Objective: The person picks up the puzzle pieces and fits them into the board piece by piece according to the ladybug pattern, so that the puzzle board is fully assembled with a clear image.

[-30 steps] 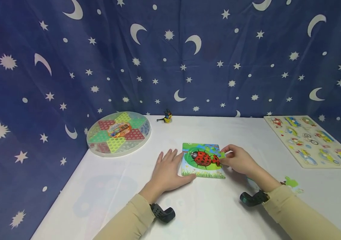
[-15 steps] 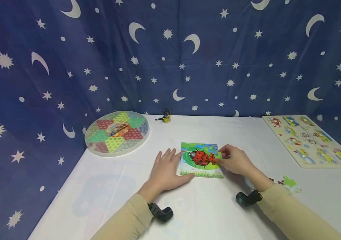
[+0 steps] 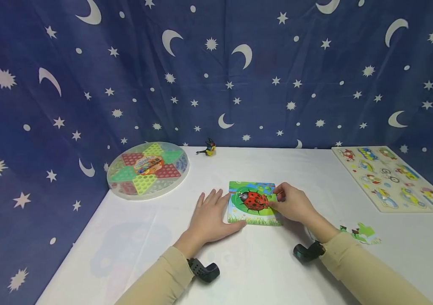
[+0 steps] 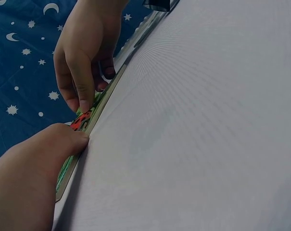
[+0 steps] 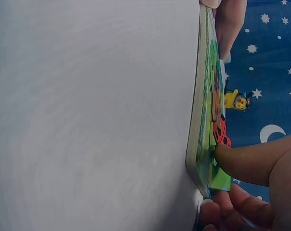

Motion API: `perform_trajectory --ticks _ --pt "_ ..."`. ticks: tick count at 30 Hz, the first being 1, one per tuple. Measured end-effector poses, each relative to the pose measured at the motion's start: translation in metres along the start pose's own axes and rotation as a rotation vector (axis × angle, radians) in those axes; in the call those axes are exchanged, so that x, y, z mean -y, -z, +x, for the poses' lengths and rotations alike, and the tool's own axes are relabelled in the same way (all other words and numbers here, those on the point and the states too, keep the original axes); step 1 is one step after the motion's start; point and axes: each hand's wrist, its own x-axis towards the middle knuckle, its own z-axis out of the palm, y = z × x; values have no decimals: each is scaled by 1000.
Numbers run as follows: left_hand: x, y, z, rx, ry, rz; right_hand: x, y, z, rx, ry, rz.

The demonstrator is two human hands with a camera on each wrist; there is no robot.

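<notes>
A square ladybug puzzle board [image 3: 258,221] lies flat on the white table. Beside its left edge rests my left hand [image 3: 209,218], fingers spread and fairly straight, with the thumb touching the board's near edge. My right hand [image 3: 293,205] pinches a green and red puzzle piece [image 5: 220,179] between thumb and fingers over the board's right side. In the right wrist view this piece sits slightly raised on the board, by the ladybug's red rear. The fingers hide part of it, so I cannot tell whether it is seated.
Several loose puzzle pieces [image 3: 365,232] lie right of my right forearm, partly behind the wrist. A round Chinese checkers board [image 3: 170,170] stands at the left, a small bird figure [image 3: 210,148] at the back, and a wooden picture board [image 3: 395,180] at the right.
My right hand has moved left over the board with the puzzle piece, bringing it against the ladybug picture. My left hand has stayed on the board's left side.
</notes>
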Motion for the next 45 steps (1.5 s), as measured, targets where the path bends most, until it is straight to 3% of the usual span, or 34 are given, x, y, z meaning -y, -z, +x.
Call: perform_trajectory --ticks 23,33,39,45 --pt "0 -1 0 3 2 2 4 -7 2 36 -66 26" --pt "-3 -2 0 -12 -13 -15 3 -1 7 99 -45 127" --pt "-2 -1 1 -11 -14 -9 5 1 6 97 -75 213" --pt "-2 0 1 -3 -3 -5 5 -1 5 76 -112 209"
